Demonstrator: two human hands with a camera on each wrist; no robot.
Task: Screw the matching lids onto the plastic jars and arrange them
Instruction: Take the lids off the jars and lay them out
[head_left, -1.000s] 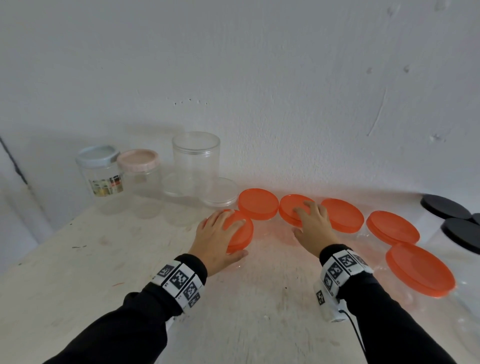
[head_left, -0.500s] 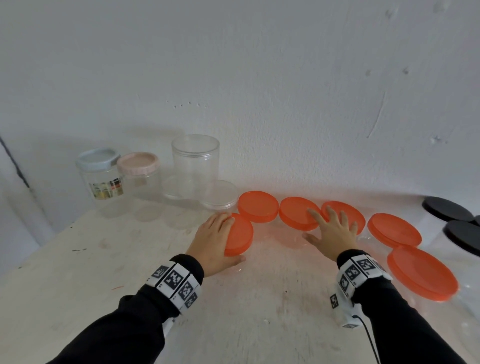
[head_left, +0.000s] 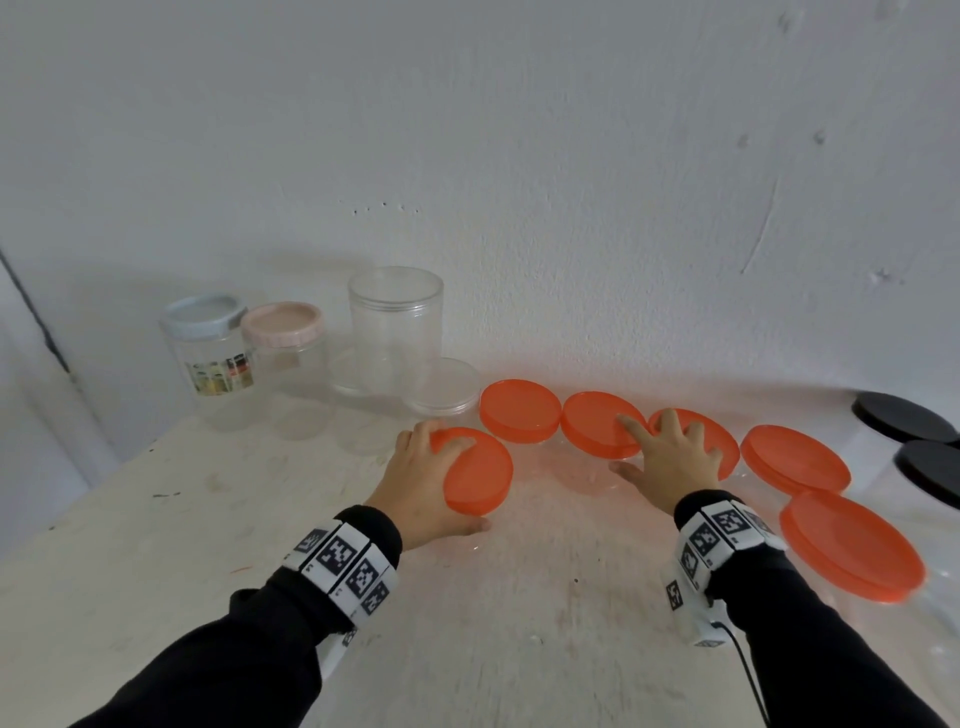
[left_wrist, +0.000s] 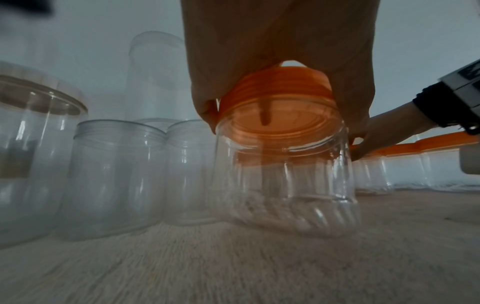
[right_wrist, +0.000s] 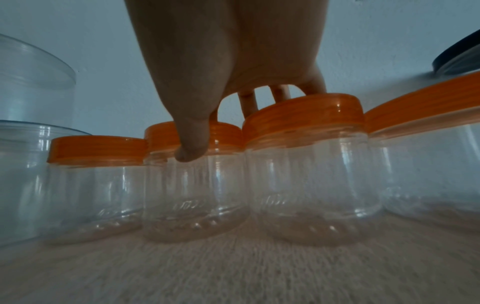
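Toward the worktop's (head_left: 156, 597) rear edge: left hand (head_left: 415, 483), grip clamped on orange lid (head_left: 478, 470) of a tilted clear jar (left_wrist: 285, 185); right hand (head_left: 670, 467), grip apart, fingers spread flat on two neighbouring orange-lidded jars (right_wrist: 309, 164).

Right hand (right_wrist: 233, 51) fingers spread over orange-lidded jars (right_wrist: 309, 164).

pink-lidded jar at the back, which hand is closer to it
Left. The left hand grips an orange-lidded jar nearer the pink-lidded jar; the right hand rests on orange lids further right.
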